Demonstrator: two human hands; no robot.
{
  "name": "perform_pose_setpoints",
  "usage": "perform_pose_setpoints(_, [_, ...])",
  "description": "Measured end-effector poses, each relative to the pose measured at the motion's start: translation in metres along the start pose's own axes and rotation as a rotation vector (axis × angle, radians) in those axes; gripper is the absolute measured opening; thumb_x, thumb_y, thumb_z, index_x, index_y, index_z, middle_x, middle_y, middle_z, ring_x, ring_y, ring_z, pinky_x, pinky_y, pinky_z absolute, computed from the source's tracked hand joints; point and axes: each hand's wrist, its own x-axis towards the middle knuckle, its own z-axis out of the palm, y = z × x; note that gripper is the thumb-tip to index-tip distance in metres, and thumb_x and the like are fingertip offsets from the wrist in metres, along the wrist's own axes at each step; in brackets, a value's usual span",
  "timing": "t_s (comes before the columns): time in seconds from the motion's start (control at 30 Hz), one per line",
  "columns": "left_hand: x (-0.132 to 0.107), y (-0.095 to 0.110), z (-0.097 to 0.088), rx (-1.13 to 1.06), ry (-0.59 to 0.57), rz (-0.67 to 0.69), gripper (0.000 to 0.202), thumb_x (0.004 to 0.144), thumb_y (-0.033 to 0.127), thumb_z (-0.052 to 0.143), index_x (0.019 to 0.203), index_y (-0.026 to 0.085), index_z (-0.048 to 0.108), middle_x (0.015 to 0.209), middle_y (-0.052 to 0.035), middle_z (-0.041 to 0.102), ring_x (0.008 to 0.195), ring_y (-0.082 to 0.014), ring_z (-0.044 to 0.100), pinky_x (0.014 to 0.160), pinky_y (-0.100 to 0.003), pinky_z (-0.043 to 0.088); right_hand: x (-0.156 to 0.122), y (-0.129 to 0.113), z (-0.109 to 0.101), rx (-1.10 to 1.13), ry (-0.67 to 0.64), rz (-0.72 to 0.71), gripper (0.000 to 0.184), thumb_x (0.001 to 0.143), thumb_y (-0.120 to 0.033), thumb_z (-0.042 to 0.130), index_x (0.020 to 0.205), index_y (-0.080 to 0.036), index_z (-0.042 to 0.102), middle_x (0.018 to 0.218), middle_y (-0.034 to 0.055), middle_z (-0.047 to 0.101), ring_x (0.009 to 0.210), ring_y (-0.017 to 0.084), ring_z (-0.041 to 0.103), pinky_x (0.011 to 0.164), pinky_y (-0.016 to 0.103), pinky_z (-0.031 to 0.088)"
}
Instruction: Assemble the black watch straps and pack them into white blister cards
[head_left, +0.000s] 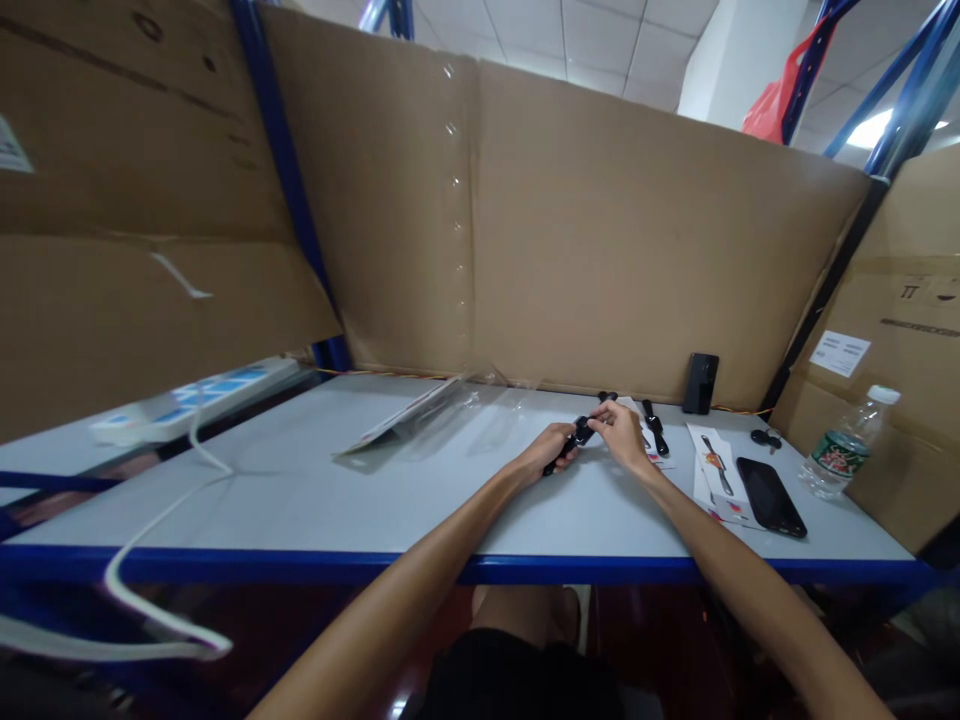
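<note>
Over the middle of the grey table I hold a black smartwatch (582, 431) with its strap stretched out. My left hand (550, 449) is closed round the lower strap and the side of the case. The fingertips of my right hand (618, 428) pinch at the upper end of the case, where the strap meets it; the exact contact is partly hidden. Just beyond my right hand, another black watch (655, 428) lies across a white printed box (664, 459). A further black strap-like piece (606, 396) shows behind my fingers.
White watch boxes (716, 465), a black phone (771, 497), keys (766, 438) and a water bottle (847, 445) stand or lie to the right. Another phone (700, 383) leans on the cardboard wall (600, 230). Clear plastic packaging (420, 415), a power strip (210, 400) and a white cable (150, 525) are left.
</note>
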Motion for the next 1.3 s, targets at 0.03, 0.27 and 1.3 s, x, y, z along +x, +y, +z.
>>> perform_pose_setpoints(0.03, [0.000, 0.000, 0.000, -0.001, 0.000, -0.002, 0.022, 0.094, 0.027, 0.038, 0.076, 0.019, 0.047, 0.050, 0.0045, 0.045, 0.033, -0.0065, 0.030, 0.034, -0.019, 0.019, -0.001, 0.000, 0.000, -0.086, 0.008, -0.035, 0.006, 0.075, -0.022, 0.068, 0.080, -0.019, 0.066, 0.075, 0.0016, 0.070, 0.071, 0.017, 0.064, 0.070, 0.028, 0.047])
perform_pose_setpoints(0.27, [0.005, -0.003, -0.002, -0.017, 0.001, -0.005, 0.020, 0.092, 0.030, 0.041, 0.078, 0.018, 0.049, 0.050, 0.0048, 0.045, 0.034, -0.0066, 0.031, 0.035, -0.019, 0.020, -0.004, 0.002, 0.002, -0.330, 0.013, -0.146, 0.005, 0.083, -0.016, 0.067, 0.086, -0.018, 0.070, 0.083, 0.0035, 0.069, 0.074, 0.017, 0.061, 0.071, 0.028, 0.043])
perform_pose_setpoints(1.3, [0.004, -0.007, -0.006, -0.025, 0.032, -0.002, 0.023, 0.095, 0.032, 0.051, 0.079, 0.021, 0.039, 0.053, 0.0086, 0.039, 0.035, -0.0044, 0.027, 0.035, -0.018, 0.016, 0.011, 0.030, -0.043, -0.726, -0.341, -0.041, 0.022, 0.082, -0.023, 0.073, 0.104, -0.025, 0.078, 0.101, 0.0058, 0.075, 0.095, 0.022, 0.067, 0.075, 0.025, 0.043])
